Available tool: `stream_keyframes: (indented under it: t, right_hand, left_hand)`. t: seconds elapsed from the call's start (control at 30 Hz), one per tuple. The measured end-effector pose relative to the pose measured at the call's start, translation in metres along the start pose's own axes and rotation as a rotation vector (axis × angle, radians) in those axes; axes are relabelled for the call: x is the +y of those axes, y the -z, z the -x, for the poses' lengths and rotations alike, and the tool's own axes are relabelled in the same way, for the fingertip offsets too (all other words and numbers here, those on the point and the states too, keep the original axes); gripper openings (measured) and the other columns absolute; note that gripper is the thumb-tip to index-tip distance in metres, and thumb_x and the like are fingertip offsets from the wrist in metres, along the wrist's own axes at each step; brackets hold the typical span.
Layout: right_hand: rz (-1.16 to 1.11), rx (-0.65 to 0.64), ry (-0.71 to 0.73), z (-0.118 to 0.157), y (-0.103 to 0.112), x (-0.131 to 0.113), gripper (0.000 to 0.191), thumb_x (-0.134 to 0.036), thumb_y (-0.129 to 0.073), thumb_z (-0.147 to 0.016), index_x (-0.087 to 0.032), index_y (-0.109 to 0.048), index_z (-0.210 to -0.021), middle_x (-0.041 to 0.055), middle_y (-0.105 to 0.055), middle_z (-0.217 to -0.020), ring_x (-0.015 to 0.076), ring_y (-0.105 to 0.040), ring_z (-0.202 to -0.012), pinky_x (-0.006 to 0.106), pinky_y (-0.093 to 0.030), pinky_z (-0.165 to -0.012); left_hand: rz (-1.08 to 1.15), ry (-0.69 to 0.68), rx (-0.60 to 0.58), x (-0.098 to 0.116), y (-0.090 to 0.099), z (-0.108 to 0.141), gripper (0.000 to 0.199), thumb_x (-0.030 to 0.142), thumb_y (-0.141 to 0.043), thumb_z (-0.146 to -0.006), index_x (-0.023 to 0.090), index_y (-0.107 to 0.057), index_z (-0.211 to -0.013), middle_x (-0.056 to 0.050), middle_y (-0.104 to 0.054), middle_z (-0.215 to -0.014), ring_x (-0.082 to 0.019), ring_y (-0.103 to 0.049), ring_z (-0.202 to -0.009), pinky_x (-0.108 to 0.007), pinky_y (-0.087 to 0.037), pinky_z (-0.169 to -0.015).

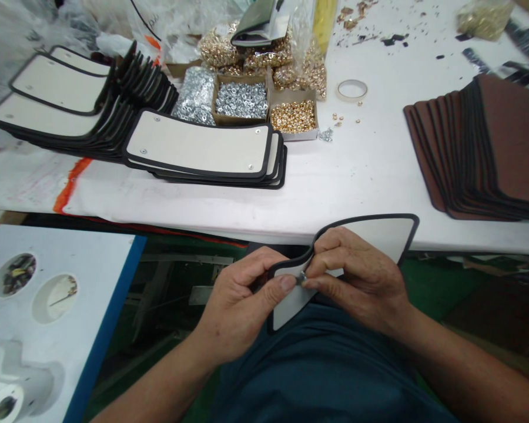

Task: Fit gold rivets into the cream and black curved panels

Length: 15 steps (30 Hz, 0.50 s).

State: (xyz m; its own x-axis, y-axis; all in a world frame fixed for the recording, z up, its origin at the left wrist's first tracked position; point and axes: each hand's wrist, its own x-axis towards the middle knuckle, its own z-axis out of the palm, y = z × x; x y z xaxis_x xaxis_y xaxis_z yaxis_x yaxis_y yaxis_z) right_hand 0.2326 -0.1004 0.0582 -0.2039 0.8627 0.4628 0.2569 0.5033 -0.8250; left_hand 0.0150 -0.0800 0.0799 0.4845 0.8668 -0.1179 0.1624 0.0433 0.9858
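Note:
A flexible off-white panel with black edging (379,229) is bent in front of my lap, just off the table edge. My left hand (242,302) pinches its near edge, thumb on the pale face and fingers behind. A small silver metal fastener (302,276) shows at that edge, by my left thumb tip. My right hand (357,276) closes its thumb and fingertips on this fastener, and its other fingers lie against the bent panel. Whether the fastener sits in a hole cannot be made out. Similar panels with silver fasteners (198,144) lie stacked on the table.
Beyond them stand a box of silver rings (241,98), a box of gold eyelets (293,117) and bags of gold pieces (220,47). A tape roll (352,90) lies nearby. Brown panels (511,141) fan out at right; a white machine table (92,264) stands at left.

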Motion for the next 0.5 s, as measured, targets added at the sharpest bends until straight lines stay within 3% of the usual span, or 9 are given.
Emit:
stream_keyframes:
  t: [0.27, 0.5]
  right_hand:
    - [0.011, -0.007, -0.013, -0.0015, -0.0002, -0.0021, 0.009, -0.013, -0.079, -0.092, -0.018, -0.071, -0.09, 0.0011, -0.063, -0.084, 0.0131, -0.062, -0.08, 0.025, -0.053, -0.07]
    - [0.015, -0.017, -0.065, -0.0018, -0.0026, -0.0023, 0.01, -0.014, -0.08, -0.091, -0.018, -0.071, -0.088, 0.0009, -0.063, -0.083, 0.0133, -0.063, -0.081, 0.025, -0.054, -0.07]
  left_hand:
    - [-0.056, -0.04, 0.013, 0.0013, -0.0002, -0.0009, 0.013, 0.03, -0.071, -0.098, 0.018, -0.078, -0.097, -0.004, -0.069, -0.087, -0.016, -0.063, -0.076, -0.026, -0.049, -0.066]
    - [-0.128, -0.108, 0.014, 0.0036, -0.0003, 0.0, 0.011, 0.019, -0.07, -0.098, 0.02, -0.078, -0.105, -0.002, -0.072, -0.097, -0.013, -0.067, -0.088, -0.023, -0.052, -0.079]
